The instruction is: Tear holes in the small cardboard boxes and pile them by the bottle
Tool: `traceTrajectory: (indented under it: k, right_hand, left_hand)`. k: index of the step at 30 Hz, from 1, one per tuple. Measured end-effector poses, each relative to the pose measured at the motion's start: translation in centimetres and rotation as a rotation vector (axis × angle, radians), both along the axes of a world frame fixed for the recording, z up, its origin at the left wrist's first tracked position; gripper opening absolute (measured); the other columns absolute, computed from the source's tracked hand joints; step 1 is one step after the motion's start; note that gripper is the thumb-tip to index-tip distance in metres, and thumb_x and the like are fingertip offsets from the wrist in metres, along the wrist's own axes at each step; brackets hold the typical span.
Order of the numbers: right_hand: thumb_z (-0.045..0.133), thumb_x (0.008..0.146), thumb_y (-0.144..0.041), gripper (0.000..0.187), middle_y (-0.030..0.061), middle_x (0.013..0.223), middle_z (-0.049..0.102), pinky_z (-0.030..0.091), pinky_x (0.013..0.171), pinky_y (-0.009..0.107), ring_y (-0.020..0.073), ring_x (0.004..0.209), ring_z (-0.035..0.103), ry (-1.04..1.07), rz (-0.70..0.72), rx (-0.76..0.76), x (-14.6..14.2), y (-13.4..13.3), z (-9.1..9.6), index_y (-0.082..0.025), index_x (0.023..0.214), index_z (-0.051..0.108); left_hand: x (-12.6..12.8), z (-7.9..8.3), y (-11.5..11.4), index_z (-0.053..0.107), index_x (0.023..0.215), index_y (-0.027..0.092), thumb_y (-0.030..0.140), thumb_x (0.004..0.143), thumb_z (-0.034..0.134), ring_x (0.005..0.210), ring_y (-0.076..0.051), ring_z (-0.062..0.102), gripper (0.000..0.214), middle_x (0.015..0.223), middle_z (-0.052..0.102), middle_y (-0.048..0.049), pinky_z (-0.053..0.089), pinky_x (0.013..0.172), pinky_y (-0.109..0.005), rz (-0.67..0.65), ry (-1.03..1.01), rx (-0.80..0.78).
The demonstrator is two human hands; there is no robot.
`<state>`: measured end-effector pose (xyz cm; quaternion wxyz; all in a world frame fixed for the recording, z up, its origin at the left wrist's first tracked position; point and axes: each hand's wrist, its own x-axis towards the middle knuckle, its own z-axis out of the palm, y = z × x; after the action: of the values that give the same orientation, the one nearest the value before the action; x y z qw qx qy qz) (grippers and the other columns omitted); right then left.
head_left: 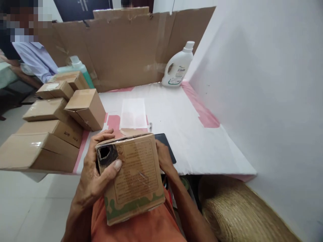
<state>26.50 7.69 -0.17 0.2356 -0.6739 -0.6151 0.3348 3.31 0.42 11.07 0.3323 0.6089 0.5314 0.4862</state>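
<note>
A brown cardboard box [133, 176] with printed text and a green wavy band rests against my lap, below the table's near edge. One corner of the box has a dark torn hole. My left hand [97, 171] wraps round the box's left side, thumb pressed just under the hole. My right hand [164, 158] grips the box's right side, its fingers mostly hidden behind it. A dark flat device [168, 146] lies on the table just beyond my right hand.
Several sealed cardboard boxes [50, 131] are piled on the table's left. A white detergent bottle [178, 67] stands at the back right, a green bottle [80, 69] at the back left, before a cardboard screen [126, 47]. A white wall closes the right. Another person sits far left. A straw hat [234, 211] lies below right.
</note>
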Motion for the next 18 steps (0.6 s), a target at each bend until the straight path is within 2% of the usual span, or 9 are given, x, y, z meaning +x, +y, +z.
traceTrajectory:
  k: [1, 4, 6, 8, 9, 11, 13, 15, 18]
  right_hand:
    - [0.056, 0.098, -0.028, 0.013, 0.0036, 0.072, 0.073, 0.051, 0.059, 0.028, 0.0206, 0.067, 0.073, 0.109, -0.083, 0.05, 0.5, 0.0, 1.0, -0.022, 0.086, 0.058]
    - [0.064, 0.096, -0.039, 0.018, -0.0013, 0.071, 0.071, 0.048, 0.048, 0.025, 0.0166, 0.054, 0.068, 0.658, -0.346, 0.409, 1.3, -1.0, 5.2, -0.024, 0.093, 0.054]
    - [0.069, 0.097, -0.036, 0.016, -0.0038, 0.072, 0.071, 0.047, 0.045, 0.022, 0.0145, 0.054, 0.067, 0.911, -0.363, 0.649, 1.0, -2.7, 8.6, -0.025, 0.096, 0.057]
    - [0.067, 0.101, -0.033, 0.009, -0.0033, 0.076, 0.071, 0.046, 0.042, 0.021, 0.0142, 0.056, 0.068, 1.02, -0.243, 0.742, 0.0, -4.8, 11.4, -0.026, 0.099, 0.062]
    - [0.067, 0.102, -0.032, 0.005, -0.0021, 0.08, 0.073, 0.047, 0.041, 0.021, 0.0142, 0.058, 0.069, 1.039, -0.153, 0.739, -0.7, -5.7, 12.4, -0.027, 0.102, 0.065]
    - [0.069, 0.102, -0.03, 0.004, -0.0002, 0.086, 0.075, 0.054, 0.046, 0.025, 0.0154, 0.063, 0.071, 1.015, 0.051, 0.722, -2.1, -7.1, 13.5, -0.029, 0.105, 0.071]
    - [0.073, 0.099, -0.026, 0.009, 0.0013, 0.091, 0.078, 0.064, 0.063, 0.031, 0.0182, 0.076, 0.075, 0.936, 0.212, 0.726, -3.3, -7.6, 13.7, -0.029, 0.108, 0.075]
    - [0.075, 0.096, -0.021, 0.015, 0.002, 0.095, 0.079, 0.066, 0.078, 0.037, 0.0206, 0.087, 0.076, 0.852, 0.295, 0.75, -4.0, -7.4, 13.5, -0.029, 0.108, 0.076]
    - [0.074, 0.095, -0.018, 0.017, 0.0013, 0.093, 0.077, 0.065, 0.081, 0.039, 0.0203, 0.086, 0.074, 0.798, 0.316, 0.778, -4.4, -6.8, 13.1, -0.029, 0.107, 0.076]
  left_hand:
    - [0.1, 0.1, 0.0, 0.059, 0.131, 0.029, 0.053, 0.085, 0.077, 0.145, -0.036, 0.054, 0.055, 0.157, 0.055, -0.0088, 0.045, 0.119, -0.053, -0.015, 0.003, 0.01]
    - [0.3, 0.3, 0.2, 0.06, 0.13, 0.028, 0.051, 0.085, 0.077, 0.148, -0.035, 0.052, 0.053, 0.157, 0.056, -0.0097, 0.047, 0.118, -0.05, -0.036, 0.021, 0.038]
    - [0.5, 0.4, 0.3, 0.06, 0.128, 0.027, 0.048, 0.085, 0.077, 0.149, -0.035, 0.051, 0.052, 0.155, 0.057, -0.0101, 0.045, 0.12, -0.051, -0.036, 0.044, 0.053]
    - [0.6, 0.4, 0.4, 0.06, 0.128, 0.027, 0.046, 0.084, 0.078, 0.149, -0.035, 0.051, 0.051, 0.154, 0.057, -0.0097, 0.043, 0.123, -0.052, -0.039, 0.059, 0.061]
    - [0.6, 0.4, 0.4, 0.06, 0.129, 0.027, 0.046, 0.084, 0.078, 0.149, -0.035, 0.051, 0.052, 0.154, 0.057, -0.0094, 0.042, 0.123, -0.052, -0.04, 0.062, 0.064]
    - [0.8, 0.4, 0.3, 0.059, 0.13, 0.028, 0.046, 0.085, 0.078, 0.149, -0.034, 0.05, 0.052, 0.154, 0.056, -0.0092, 0.043, 0.123, -0.051, -0.046, 0.069, 0.072]
    - [1.1, 0.4, 0.1, 0.058, 0.132, 0.028, 0.048, 0.086, 0.077, 0.148, -0.033, 0.051, 0.053, 0.154, 0.055, -0.0098, 0.043, 0.122, -0.051, -0.051, 0.077, 0.085]
    - [1.5, 0.3, -0.2, 0.058, 0.132, 0.029, 0.048, 0.088, 0.075, 0.148, -0.034, 0.05, 0.051, 0.153, 0.055, -0.0105, 0.042, 0.122, -0.052, -0.055, 0.086, 0.108]
    - [2.1, 0.1, -0.5, 0.057, 0.132, 0.03, 0.042, 0.089, 0.073, 0.149, -0.035, 0.047, 0.048, 0.153, 0.053, -0.0108, 0.039, 0.123, -0.056, -0.058, 0.082, 0.123]
